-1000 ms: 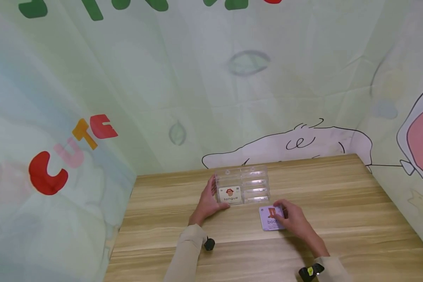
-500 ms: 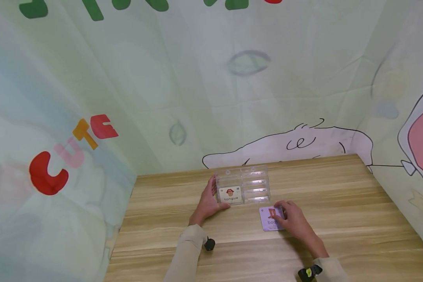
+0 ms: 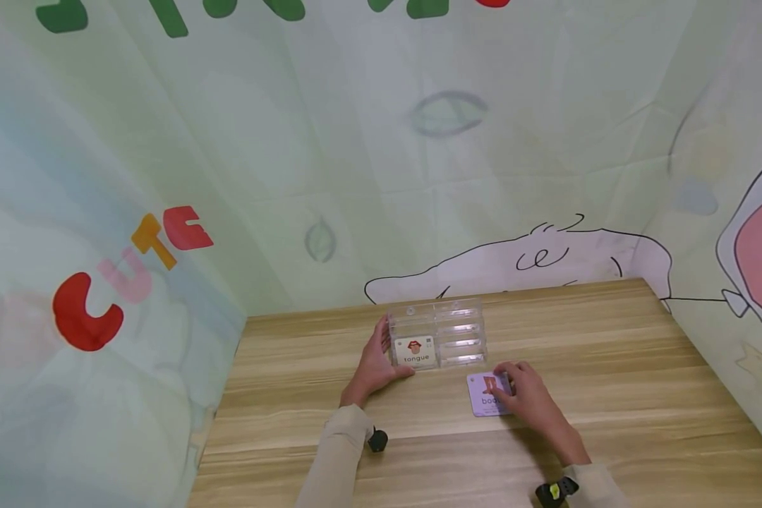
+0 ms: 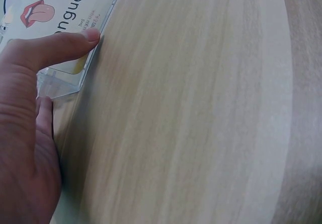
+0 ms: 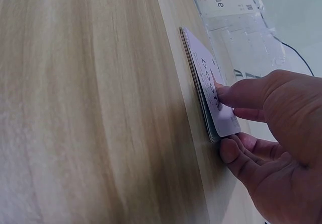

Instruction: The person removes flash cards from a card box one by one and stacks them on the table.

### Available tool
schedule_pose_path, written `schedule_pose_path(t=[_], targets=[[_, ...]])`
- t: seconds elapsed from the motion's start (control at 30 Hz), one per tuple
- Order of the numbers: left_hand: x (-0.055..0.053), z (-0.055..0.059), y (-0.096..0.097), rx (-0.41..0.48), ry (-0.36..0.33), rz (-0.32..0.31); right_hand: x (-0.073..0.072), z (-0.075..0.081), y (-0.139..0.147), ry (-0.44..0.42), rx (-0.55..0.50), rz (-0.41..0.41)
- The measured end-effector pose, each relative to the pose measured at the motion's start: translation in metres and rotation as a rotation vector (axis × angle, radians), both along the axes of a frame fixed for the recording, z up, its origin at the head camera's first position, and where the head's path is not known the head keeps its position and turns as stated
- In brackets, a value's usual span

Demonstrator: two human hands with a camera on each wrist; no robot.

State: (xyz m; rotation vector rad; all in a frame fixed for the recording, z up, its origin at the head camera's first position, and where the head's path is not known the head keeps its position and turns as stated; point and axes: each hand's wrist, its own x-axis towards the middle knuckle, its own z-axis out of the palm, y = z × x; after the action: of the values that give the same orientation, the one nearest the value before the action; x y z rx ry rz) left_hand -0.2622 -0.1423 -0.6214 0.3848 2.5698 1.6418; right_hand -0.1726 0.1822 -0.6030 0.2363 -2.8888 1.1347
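Note:
A clear plastic card holder [image 3: 461, 336] stands near the table's back edge, with narrow slots on its right side. In its lower left compartment sits a white "tongue" flashcard [image 3: 419, 347]. My left hand [image 3: 371, 368] grips the holder's left side, fingers along the edge; in the left wrist view the thumb [image 4: 65, 48] lies across the card at the front rim. To the holder's front right, my right hand [image 3: 535, 401] pinches a small stack of flashcards [image 3: 481, 403]. Its lilac top card shows boots. In the right wrist view the thumb presses on that card [image 5: 209, 85], with fingertips at the stack's edge.
The wood-grain table [image 3: 444, 466] runs up to a printed cloth backdrop [image 3: 355, 141] at the back and left. Bands with black devices [image 3: 377, 440] are on both wrists.
Almost nothing differs. The right wrist has shifted very slightly, while the card stack, the holder and the left hand stay in place.

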Motion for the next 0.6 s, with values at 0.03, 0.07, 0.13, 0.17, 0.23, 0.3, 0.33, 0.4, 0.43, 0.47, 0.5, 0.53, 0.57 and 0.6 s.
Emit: schedule_pose_path(t=[0.03, 0.07, 0.13, 0.17, 0.23, 0.3, 0.33, 0.4, 0.43, 0.47, 0.5, 0.53, 0.57, 0.6], targets=[[-0.0002, -0.0004, -0.0002, 0.001, 0.005, -0.002, 0.0001, 0.0001, -0.0001, 0.0, 0.003, 0.0], [-0.0002, -0.0007, -0.0003, -0.002, 0.007, -0.003, 0.0002, -0.0002, -0.0001, -0.003, 0.006, -0.003], [-0.0001, -0.0007, -0.0005, -0.008, 0.013, -0.005, 0.0004, -0.0011, -0.0003, -0.006, 0.011, -0.005], [0.0, -0.0007, -0.0005, -0.011, 0.015, -0.006, 0.0008, -0.0013, -0.0005, -0.006, 0.015, -0.007], [0.0004, -0.0004, -0.0005, -0.011, 0.022, -0.008, 0.0013, -0.0019, -0.0008, -0.002, 0.023, -0.009], [0.0008, 0.0001, -0.0003, -0.016, 0.02, -0.006, 0.0018, -0.0023, -0.001, 0.004, 0.027, -0.008], [0.001, 0.0003, -0.0002, -0.017, 0.018, -0.006, 0.002, -0.0022, -0.0012, 0.008, 0.027, -0.009], [0.0013, 0.0004, 0.0, -0.019, 0.013, -0.003, 0.002, -0.0023, -0.0014, 0.013, 0.027, -0.009], [0.0013, 0.0006, 0.0001, -0.014, 0.016, -0.003, 0.002, -0.0025, -0.0013, 0.016, 0.024, -0.008], [0.0013, 0.0008, 0.0001, -0.017, 0.011, -0.002, 0.0019, -0.0027, -0.0011, 0.017, 0.021, -0.008], [0.0014, 0.0011, 0.0002, -0.017, 0.01, -0.003, 0.0018, -0.0028, -0.0009, 0.019, 0.019, -0.01], [0.0015, 0.0013, 0.0002, -0.01, 0.013, -0.004, 0.0017, -0.0027, -0.0009, 0.02, 0.016, -0.011], [0.0016, 0.0015, 0.0002, -0.008, 0.014, -0.005, 0.0016, -0.0028, -0.0006, 0.025, 0.014, -0.01], [0.0016, 0.0017, 0.0002, -0.007, 0.013, -0.005, 0.0015, -0.0028, -0.0005, 0.029, 0.01, -0.011]])
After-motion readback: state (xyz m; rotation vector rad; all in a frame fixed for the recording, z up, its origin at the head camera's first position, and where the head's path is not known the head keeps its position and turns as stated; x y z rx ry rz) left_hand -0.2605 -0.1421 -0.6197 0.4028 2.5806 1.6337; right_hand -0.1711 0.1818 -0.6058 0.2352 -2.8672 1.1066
